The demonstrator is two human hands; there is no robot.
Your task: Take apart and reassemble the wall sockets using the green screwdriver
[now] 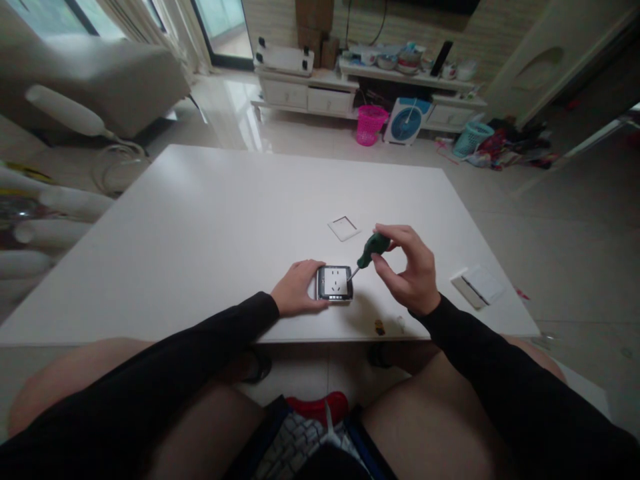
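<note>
A wall socket (335, 281) with a white face and a dark frame lies on the white table near its front edge. My left hand (300, 288) grips its left side, thumb along the near edge and fingers at the far edge. Between the thumb and fingers of my right hand (413, 270) is a screwdriver (373, 248) with a green handle. It is tilted, and its metal tip meets the right side of the socket. Beyond the socket lies a square white cover frame (344, 228).
Small brass-coloured pieces (379, 327) lie by the front edge of the table (225, 220). White panels (478, 287) sit at its right side. Across the floor are a pink basket (371, 125), a blue fan (407, 121) and a low cabinet (300, 95).
</note>
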